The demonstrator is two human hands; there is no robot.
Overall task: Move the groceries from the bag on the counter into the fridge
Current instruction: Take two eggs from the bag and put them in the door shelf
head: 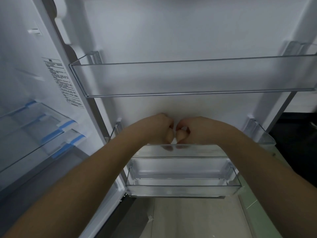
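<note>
Both our left hand (159, 129) and right hand (190, 129) curl together at the middle door bin (262, 134); anything held is hidden. Label (63, 83) unreadable.

Both bare forearms extend forward from the lower corners of the view and converge toward the centre. The left hand (159, 128) is held knuckles up, fingers curled under, thumb pointing down on its inner side. The right hand (190, 128) mirrors it, fingers curled, thumb down. The two hands sit just beside each other, thumbs nearly touching. Whether either grip encloses anything cannot be told; the fingertips are hidden beneath the knuckles. Wrists are level and roughly straight.
</note>
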